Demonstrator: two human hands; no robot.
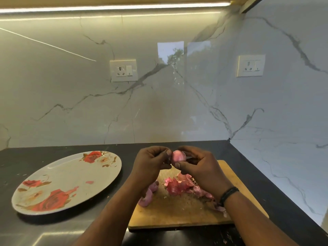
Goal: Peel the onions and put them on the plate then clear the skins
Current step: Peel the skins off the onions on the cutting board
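Pink onion (178, 155) pinched between both hands' grips, left hand (150, 161) and right hand (198, 167), mid-frame; slippery, it may drop onto the board (177, 213).

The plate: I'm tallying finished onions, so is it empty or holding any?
No whole onions: the plate shows only its rose pattern and one small pink scrap. One onion is held between both hands above the cutting board.

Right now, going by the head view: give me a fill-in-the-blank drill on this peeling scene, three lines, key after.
1. Both hands hold one onion above the ____.
2. The floral plate lies to the ____ of the cutting board.
3. The loose skins lie on the ____, not on the plate.

Missing words: cutting board; left; cutting board
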